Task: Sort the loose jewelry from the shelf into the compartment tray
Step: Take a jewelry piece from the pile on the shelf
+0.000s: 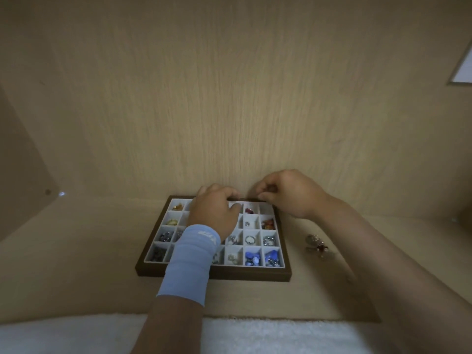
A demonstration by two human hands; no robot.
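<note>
A brown-framed compartment tray with white cells lies on the wooden shelf, and most of its cells hold rings, stones and beads. My left hand, with a light blue wristband, hangs over the tray's back rows. Its fingers curl down near the back rim and hide what is under them. My right hand hovers at the tray's back right edge with curled fingers, and a small dark jewelry piece shows between them. One loose brooch-like piece lies on the shelf to the right of the tray.
The shelf's back wall stands directly behind the tray, and a side wall closes the left. A white fluffy cloth lies along the front edge below the shelf. Bare shelf board stretches left of the tray.
</note>
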